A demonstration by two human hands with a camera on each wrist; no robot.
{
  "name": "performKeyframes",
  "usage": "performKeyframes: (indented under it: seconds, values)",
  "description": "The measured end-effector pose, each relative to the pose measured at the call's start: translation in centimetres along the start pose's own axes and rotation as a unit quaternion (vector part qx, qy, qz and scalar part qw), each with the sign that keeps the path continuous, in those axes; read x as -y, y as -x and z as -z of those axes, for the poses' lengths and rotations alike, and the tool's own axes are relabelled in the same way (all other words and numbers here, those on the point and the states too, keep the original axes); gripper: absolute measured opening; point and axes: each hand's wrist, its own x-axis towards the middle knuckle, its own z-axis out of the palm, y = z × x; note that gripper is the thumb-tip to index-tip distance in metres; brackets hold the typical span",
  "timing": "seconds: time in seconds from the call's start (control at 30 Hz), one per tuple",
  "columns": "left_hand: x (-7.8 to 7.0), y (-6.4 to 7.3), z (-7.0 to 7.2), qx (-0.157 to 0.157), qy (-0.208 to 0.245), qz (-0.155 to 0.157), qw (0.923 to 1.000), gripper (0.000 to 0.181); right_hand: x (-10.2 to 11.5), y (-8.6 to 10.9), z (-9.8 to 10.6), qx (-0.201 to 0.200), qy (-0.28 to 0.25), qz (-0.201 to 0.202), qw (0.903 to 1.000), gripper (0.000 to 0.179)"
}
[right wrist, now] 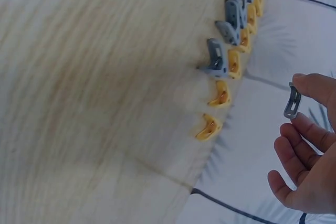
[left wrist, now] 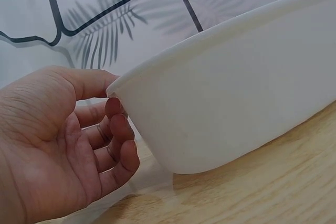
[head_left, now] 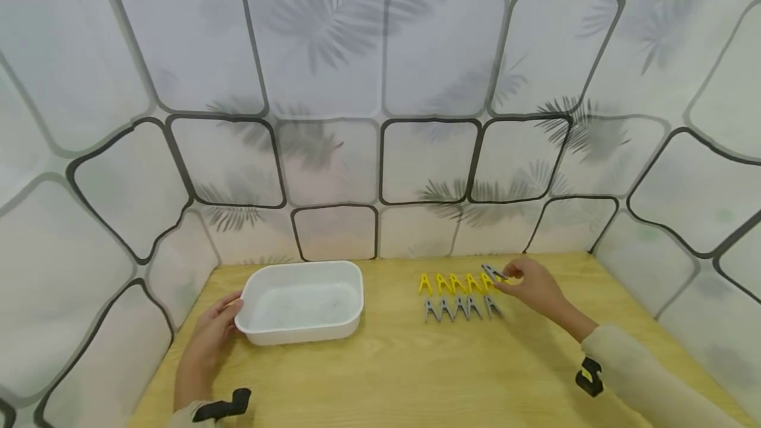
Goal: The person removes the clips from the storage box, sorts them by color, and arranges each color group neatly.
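Note:
A white plastic basin point(head_left: 300, 335) stands on the left part of the table. My left hand point(head_left: 205, 335) grips its left rim; in the left wrist view the thumb and curled fingers point(left wrist: 122, 129) meet at the rim's edge. At the right, my right hand point(head_left: 538, 288) pinches a grey clothespin point(right wrist: 292, 102) between thumb and forefinger, raised above the table. Below it is a row of several yellow clothespins point(head_left: 456, 285), with a row of several grey clothespins point(head_left: 461, 309) in front. The hand partly covers the right end of the yellow row.
The wooden table point(head_left: 380, 375) runs back to a patterned cloth wall point(head_left: 333, 164) with black outlines and leaf prints. Similar cloth sides rise at left and right. A black strap point(head_left: 588, 376) is on the right wrist, another strap point(head_left: 222, 408) on the left.

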Motion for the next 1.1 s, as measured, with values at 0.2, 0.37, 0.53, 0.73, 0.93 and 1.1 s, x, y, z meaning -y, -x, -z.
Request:
performKeyframes:
  seconds: [0.2, 0.37, 0.53, 0.73, 0.93, 1.1]
  values:
    - [-0.2, 0.0, 0.3, 0.005, 0.008, -0.002, 1.0000, 0.016, -1.0, 1.4, 0.3, 0.005, -0.001, -0.013, 0.9999, 0.029]
    - [-0.2, 0.1, 0.3, 0.013, 0.025, -0.005, 0.9996, 0.025, -2.0, 2.6, -0.2, 0.019, 0.004, -0.026, 0.9995, 0.027]
    - [0.0, 0.1, 0.1, 0.015, 0.034, -0.006, 0.9993, 0.022, -2.6, 3.5, -0.9, 0.030, 0.015, -0.033, 0.9989, 0.028]
    - [0.1, 0.1, 0.1, 0.009, 0.013, 0.001, 0.9999, 0.011, -2.6, 4.1, -1.3, 0.035, 0.031, -0.042, 0.9980, 0.029]
    - [0.0, -0.1, 0.0, 0.010, 0.031, 0.002, 0.9995, 0.012, -2.7, 4.3, -1.7, 0.040, 0.041, -0.068, 0.9961, 0.030]
    - [-0.1, -0.1, 0.0, 0.011, 0.032, 0.007, 0.9994, 0.016, -2.9, 4.3, -2.1, 0.048, 0.049, -0.084, 0.9942, 0.030]
